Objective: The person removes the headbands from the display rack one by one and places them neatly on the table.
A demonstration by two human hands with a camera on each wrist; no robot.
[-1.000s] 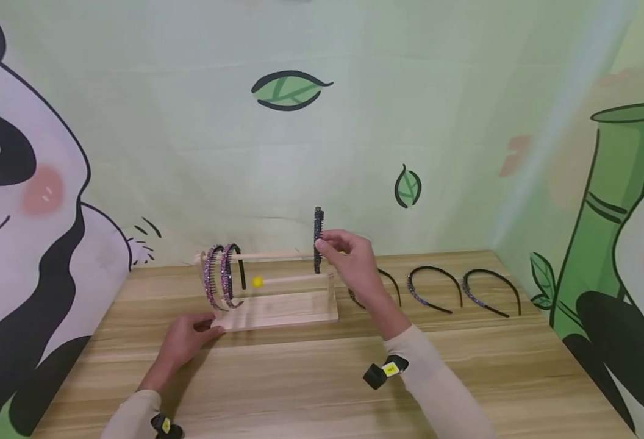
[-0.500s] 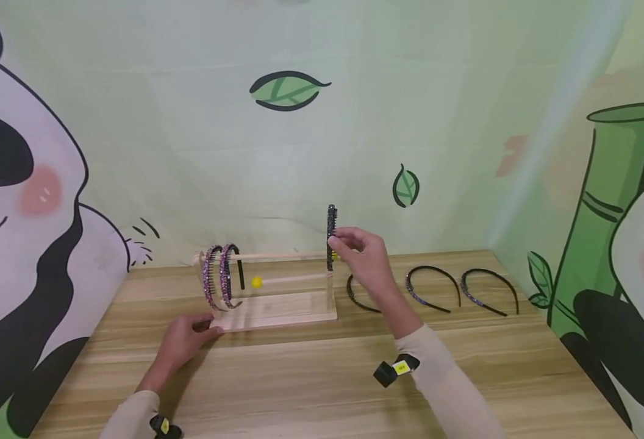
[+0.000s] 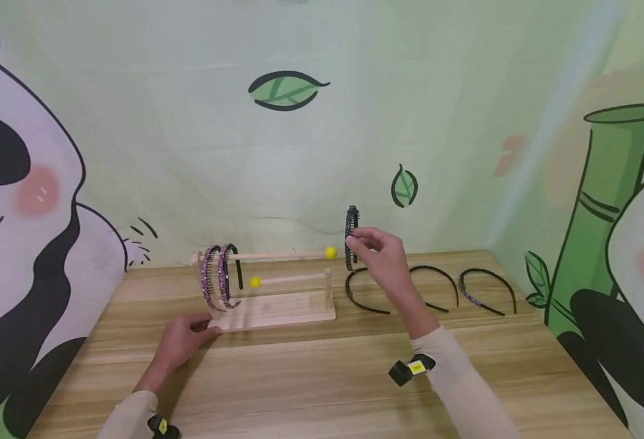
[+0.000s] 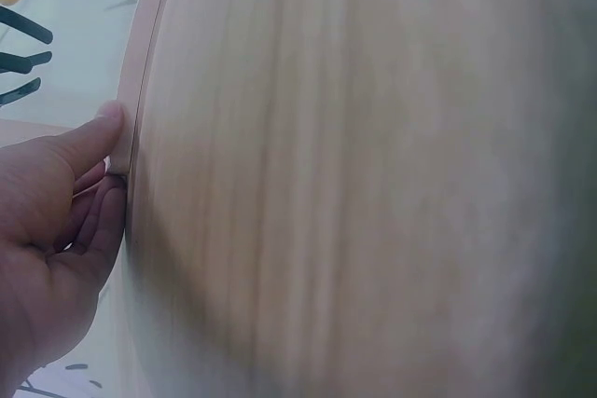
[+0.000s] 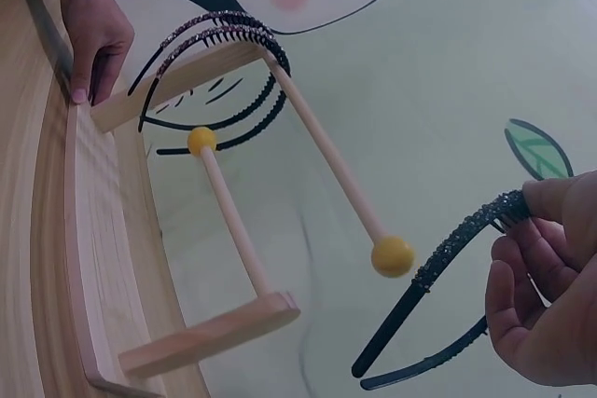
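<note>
My right hand (image 3: 379, 256) pinches a black, glittery headband (image 3: 351, 235) by its top, thumb against fingers. In the right wrist view the headband (image 5: 466, 235) hangs with its ends pointing away from the hand, just off the yellow ball (image 5: 393, 255) on the upper rod. Two purple-pink glittery headbands (image 3: 224, 277) hang on that rod at the left end of the wooden headband stand (image 3: 278, 311). My left hand (image 3: 182, 341) grips the stand's front left corner; the left wrist view has the thumb on the base edge (image 4: 140, 72) and the fingers curled beside it.
To the right of the stand, three more dark headbands lie in a row on the wooden table (image 3: 300, 378): a near one (image 3: 363, 305), a middle one (image 3: 437, 271) partly behind my right hand, and a far one (image 3: 486, 274). A lower rod (image 3: 294, 278) ends in another yellow ball (image 3: 255, 281).
My right hand has carried the black headband rightward, past the end of the upper rod, so that rod's yellow ball now shows. The left hand stays at the stand's corner.
</note>
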